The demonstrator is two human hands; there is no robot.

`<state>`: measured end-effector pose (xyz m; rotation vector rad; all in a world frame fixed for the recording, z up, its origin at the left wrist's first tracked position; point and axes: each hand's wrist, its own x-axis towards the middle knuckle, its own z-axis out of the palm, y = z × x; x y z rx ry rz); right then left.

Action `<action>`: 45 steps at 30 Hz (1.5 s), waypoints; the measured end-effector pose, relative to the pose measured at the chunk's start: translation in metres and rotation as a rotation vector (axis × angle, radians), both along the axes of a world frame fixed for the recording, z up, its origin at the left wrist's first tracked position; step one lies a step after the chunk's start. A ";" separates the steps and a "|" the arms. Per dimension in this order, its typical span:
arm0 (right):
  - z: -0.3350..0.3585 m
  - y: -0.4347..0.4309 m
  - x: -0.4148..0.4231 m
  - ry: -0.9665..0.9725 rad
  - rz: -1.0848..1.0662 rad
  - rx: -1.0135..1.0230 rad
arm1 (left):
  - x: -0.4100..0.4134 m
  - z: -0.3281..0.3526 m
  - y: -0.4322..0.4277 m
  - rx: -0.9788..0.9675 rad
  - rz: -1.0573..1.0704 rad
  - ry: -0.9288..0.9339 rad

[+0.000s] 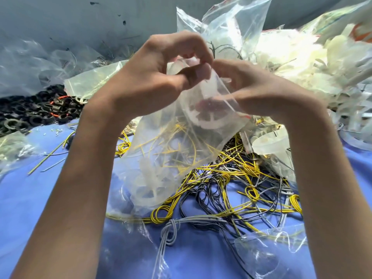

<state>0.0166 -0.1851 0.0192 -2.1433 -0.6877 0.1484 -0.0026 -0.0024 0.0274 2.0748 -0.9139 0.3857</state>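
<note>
Closure (judged) of zip bag point(171, 150) over centre of table point(30, 198): left hand point(149, 81) and right hand point(259, 91) pinch its mouth; best pressed steadily along the strip, white wheel point(203, 117) kept below.

Left hand point(153, 77) and right hand point(259, 91) raised together, fingers point(191, 43) pinching

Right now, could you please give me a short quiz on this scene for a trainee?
1. True or false: the left hand and the right hand both hold the bag.
2. Where do the black rings lie? A) left of the bag B) right of the bag C) inside the bag
3. Fill in: the cloth under the wires is ____.
Key: 1 true; 2 A; 3 blue.
</note>
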 end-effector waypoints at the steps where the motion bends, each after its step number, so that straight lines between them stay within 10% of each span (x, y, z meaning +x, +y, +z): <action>1: 0.000 0.000 -0.001 0.045 0.044 0.011 | 0.000 0.000 0.001 -0.006 -0.002 0.003; 18: 0.006 -0.009 -0.005 -0.063 0.065 -0.205 | 0.006 -0.001 0.016 0.038 0.256 0.003; 27: -0.002 -0.021 0.007 -0.222 0.002 -0.360 | -0.006 -0.004 -0.030 0.119 0.213 -0.410; 31: -0.004 -0.033 0.012 -0.222 -0.116 -0.402 | -0.015 -0.020 -0.062 0.315 -0.167 -0.115; 35: -0.005 -0.044 0.018 -0.146 -0.210 -0.321 | -0.004 -0.058 -0.081 0.809 -0.095 0.079; 45: -0.004 -0.043 0.016 -0.148 -0.219 -0.372 | 0.004 -0.095 -0.096 0.742 -0.098 0.095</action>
